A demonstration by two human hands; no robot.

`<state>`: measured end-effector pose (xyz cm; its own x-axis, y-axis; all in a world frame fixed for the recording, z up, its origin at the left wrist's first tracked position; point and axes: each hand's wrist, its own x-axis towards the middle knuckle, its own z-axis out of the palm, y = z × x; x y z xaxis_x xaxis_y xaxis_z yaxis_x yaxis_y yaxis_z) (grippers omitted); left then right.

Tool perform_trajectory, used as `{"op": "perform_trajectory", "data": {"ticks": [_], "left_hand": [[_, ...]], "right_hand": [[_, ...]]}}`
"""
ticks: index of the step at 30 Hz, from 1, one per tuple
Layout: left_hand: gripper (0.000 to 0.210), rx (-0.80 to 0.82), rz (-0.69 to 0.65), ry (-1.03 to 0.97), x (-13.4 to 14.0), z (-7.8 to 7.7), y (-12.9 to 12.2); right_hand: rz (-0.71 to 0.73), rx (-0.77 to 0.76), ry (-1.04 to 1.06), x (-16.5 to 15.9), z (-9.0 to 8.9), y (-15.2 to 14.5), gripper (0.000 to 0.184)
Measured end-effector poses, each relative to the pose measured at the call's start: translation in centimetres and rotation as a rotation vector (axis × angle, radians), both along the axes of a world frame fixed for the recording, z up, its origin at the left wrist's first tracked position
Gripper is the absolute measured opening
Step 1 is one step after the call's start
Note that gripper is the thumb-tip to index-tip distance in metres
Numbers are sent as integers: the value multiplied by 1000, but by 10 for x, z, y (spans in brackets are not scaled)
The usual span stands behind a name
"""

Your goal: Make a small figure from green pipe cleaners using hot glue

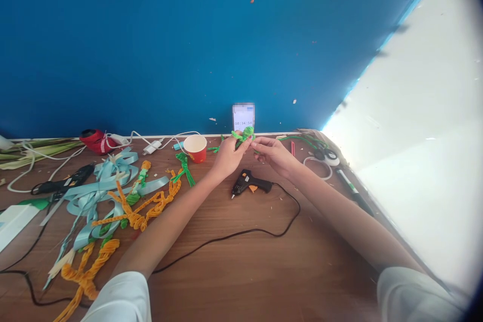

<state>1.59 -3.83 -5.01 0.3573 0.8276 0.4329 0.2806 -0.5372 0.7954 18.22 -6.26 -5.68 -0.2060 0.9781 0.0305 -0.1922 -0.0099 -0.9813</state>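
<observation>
Both arms reach out over the table, and the hands meet in front of a phone (243, 114) leaning on the blue wall. My left hand (228, 155) is closed on a bright green fuzzy pipe-cleaner piece (247, 132), which has a rounded lump on top and short strands sticking out. Close beside it, my right hand (274, 153) has its thumb and fingers pinched at the piece's right side; what lies between those fingertips is too small to make out. Below the hands a black glue gun (251, 182) rests on its side, nozzle toward the left.
A red paper cup (195, 148) and a green pipe-cleaner bundle (183, 168) stand left of the hands. Light blue ribbon (90, 191) and orange pipe-cleaner figures (136, 216) cover the left side. Scissors (319, 166) and a marker (349, 183) lie right. The glue gun's cord (241, 231) crosses the table.
</observation>
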Motion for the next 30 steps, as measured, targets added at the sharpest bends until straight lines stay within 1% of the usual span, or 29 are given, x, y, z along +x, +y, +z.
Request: {"op": "perform_trajectory", "data": {"ticks": [3,6,10,15,17,22,26,30], "left_hand": [[28,6,-6,23,0,-2,2],[31,-8,15,55,-1,-4,3],[33,-126,-31,4,-1,-7,4],[34,-251,-79,-114,0,-7,3],[33,-312,-101,-176,1,-6,3],[30,-441,-147,-297,3,-4,2],[37,-538,-190,-379,3,-4,2],[35,-674,-238,-478,3,-3,2]], "right_hand": [[-38,11,13,-1,-2,0,25],[-101,72,-31,-2,-2,0,24],[-165,166,-97,-4,0,-2,22],[-234,210,-108,-7,0,-4,19],[-229,213,-97,-7,-1,-4,18],[-159,176,-15,-6,-4,-3,17],[-199,246,-26,-5,-4,-2,14],[-167,314,-54,-4,-4,-1,9]]}}
